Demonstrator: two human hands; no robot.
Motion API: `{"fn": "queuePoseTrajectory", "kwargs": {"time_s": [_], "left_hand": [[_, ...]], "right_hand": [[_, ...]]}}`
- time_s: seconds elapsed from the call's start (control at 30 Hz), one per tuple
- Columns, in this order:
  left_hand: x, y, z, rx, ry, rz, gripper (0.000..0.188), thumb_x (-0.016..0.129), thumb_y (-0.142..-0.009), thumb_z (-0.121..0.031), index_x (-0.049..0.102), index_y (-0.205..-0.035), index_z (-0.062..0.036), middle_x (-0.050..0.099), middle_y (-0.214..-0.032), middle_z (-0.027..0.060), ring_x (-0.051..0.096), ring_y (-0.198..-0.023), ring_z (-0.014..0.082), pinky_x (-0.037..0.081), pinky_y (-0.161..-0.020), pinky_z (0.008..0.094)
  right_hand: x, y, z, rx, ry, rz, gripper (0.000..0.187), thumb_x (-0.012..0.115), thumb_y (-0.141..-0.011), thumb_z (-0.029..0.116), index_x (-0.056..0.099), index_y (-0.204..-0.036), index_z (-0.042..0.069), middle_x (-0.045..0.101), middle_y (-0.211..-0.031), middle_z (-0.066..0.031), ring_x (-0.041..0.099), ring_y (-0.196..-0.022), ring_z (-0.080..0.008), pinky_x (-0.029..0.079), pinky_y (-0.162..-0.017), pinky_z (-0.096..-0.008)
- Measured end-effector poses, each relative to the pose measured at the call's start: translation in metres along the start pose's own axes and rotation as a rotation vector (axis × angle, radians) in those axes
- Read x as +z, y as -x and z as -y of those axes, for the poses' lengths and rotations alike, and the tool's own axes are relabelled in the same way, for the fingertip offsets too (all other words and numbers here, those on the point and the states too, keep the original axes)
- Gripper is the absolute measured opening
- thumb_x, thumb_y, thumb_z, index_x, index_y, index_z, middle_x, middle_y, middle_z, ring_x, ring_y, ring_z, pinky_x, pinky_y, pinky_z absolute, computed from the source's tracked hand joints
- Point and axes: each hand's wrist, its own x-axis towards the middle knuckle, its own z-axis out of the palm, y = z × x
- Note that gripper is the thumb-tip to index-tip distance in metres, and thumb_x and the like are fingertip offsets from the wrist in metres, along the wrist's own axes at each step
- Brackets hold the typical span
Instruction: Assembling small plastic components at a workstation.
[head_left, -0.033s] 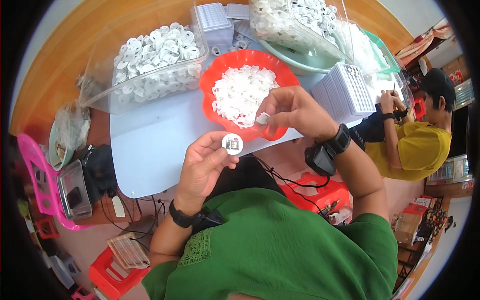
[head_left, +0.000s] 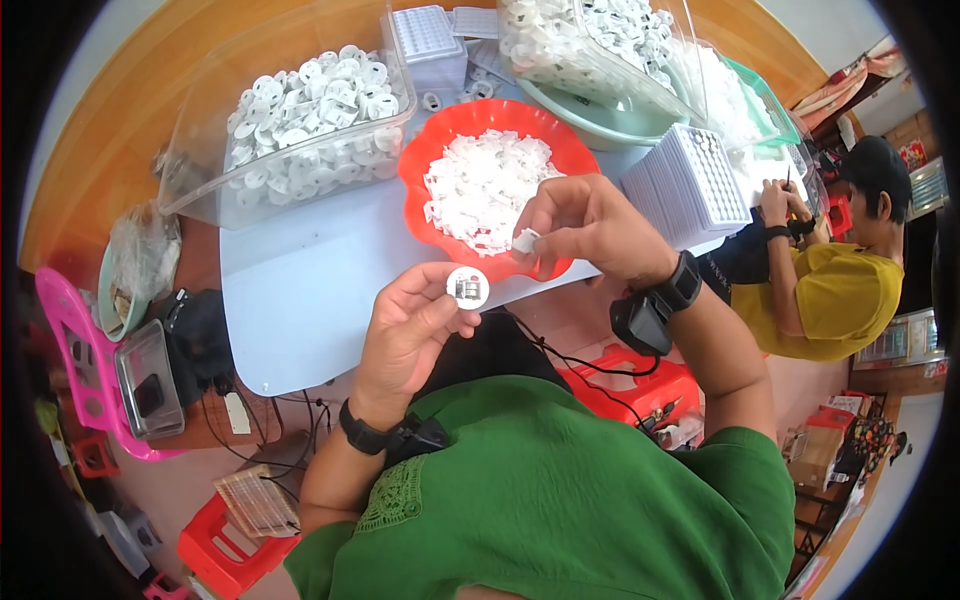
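Green top (head_left: 560, 490), black wristbands (head_left: 362, 432)

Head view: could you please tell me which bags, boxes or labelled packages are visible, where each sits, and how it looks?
Clear plastic bag: table's far left, full of white round caps.
Second clear bag: far right, in a green basin, white parts inside.
Cardboard box: floor at right, brown.
Crumpled clear bag: left, in a small bowl.

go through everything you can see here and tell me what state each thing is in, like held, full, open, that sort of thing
left hand: closed on the round white disc, held up.
round white disc: pinched at its edge, face up.
right hand: pinching a small white piece.
small white piece: held at the fingertips, over the bowl's rim.
red bowl: heaped with small white pieces.
clear tub: open, holding white discs.
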Motion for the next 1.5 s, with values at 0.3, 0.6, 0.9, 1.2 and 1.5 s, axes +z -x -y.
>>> {"fn": "queuePoseTrajectory", "kwargs": {"time_s": [0.3, 0.6, 0.9, 1.2, 1.5], "left_hand": [[0.013, -0.006, 0.008, -0.014, 0.006, 0.063, 0.031, 0.060, -0.088, -0.008, 0.052, -0.115, 0.0044, 0.063, -0.099, 0.0121, 0.063, -0.082, 0.0162, 0.052, -0.070, 0.0267], [0.024, -0.006, 0.015, 0.020, -0.073, 0.078, 0.031, 0.060, -0.087, -0.004, 0.053, -0.116, 0.0032, 0.063, -0.101, 0.0114, 0.062, -0.087, 0.0162, 0.051, -0.074, 0.0278], [0.027, -0.007, 0.018, 0.045, -0.103, 0.064, 0.033, 0.063, -0.086, -0.006, 0.054, -0.116, 0.0037, 0.064, -0.098, 0.0117, 0.063, -0.086, 0.0176, 0.052, -0.075, 0.0278], [0.029, -0.007, 0.018, 0.073, -0.140, 0.063, 0.031, 0.062, -0.085, -0.002, 0.054, -0.115, 0.0034, 0.065, -0.098, 0.0107, 0.062, -0.087, 0.0162, 0.052, -0.075, 0.0278], [0.030, -0.006, 0.019, 0.075, -0.145, 0.048, 0.032, 0.064, -0.085, -0.004, 0.055, -0.114, 0.0046, 0.064, -0.097, 0.0121, 0.063, -0.085, 0.0172, 0.053, -0.075, 0.0282]], "right_hand": [[0.019, 0.021, 0.003, -0.311, 0.282, 0.033, 0.010, 0.061, -0.082, -0.004, 0.062, -0.091, 0.000, 0.061, -0.081, -0.0036, 0.058, -0.070, -0.0118, 0.046, -0.063, -0.0240], [0.034, 0.029, -0.005, -0.509, 0.585, -0.069, 0.012, 0.063, -0.074, -0.006, 0.060, -0.084, -0.001, 0.059, -0.078, -0.0104, 0.060, -0.072, -0.0257, 0.047, -0.063, -0.0326], [0.036, 0.032, -0.010, -0.551, 0.541, -0.159, 0.011, 0.062, -0.072, -0.007, 0.059, -0.079, 0.000, 0.056, -0.072, -0.0107, 0.058, -0.068, -0.0278, 0.046, -0.058, -0.0339], [0.038, 0.032, -0.012, -0.508, 0.510, -0.169, 0.009, 0.062, -0.072, -0.007, 0.060, -0.078, -0.001, 0.058, -0.072, -0.0109, 0.058, -0.068, -0.0246, 0.046, -0.059, -0.0327], [0.039, 0.034, -0.017, -0.506, 0.572, -0.192, 0.013, 0.066, -0.073, -0.005, 0.063, -0.084, 0.003, 0.055, -0.078, -0.0055, 0.058, -0.070, -0.0187, 0.045, -0.060, -0.0292]]}}
